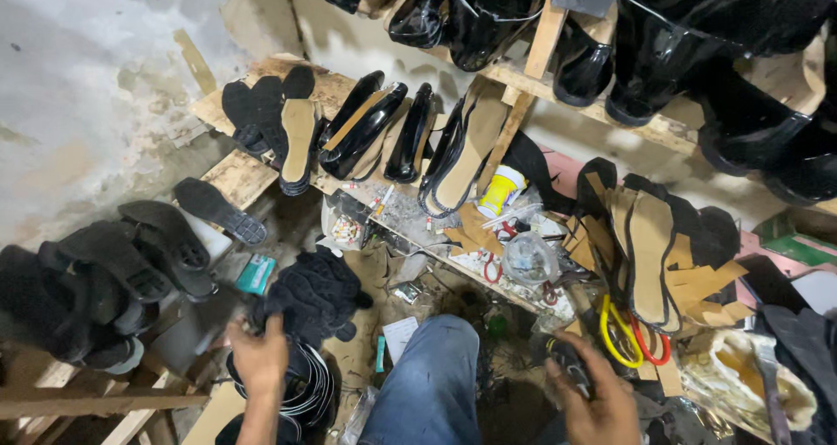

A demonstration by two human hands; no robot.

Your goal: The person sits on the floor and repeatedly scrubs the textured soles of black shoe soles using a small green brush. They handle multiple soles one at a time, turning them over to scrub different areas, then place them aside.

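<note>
left hand [259, 356] grips, fingers curled, a soft black shoe upper [312, 295] lying low beside the denim knee [432, 384]; judged light, limp, best held at its edge. right hand [595, 401] closes on a dark tool [567, 362], grip unclear.

You have a teal box [255, 273] lying by the black soles, a yellow-labelled white tub [501, 190] upright on the bench, and a white card [400, 336] beside your knee.
</note>
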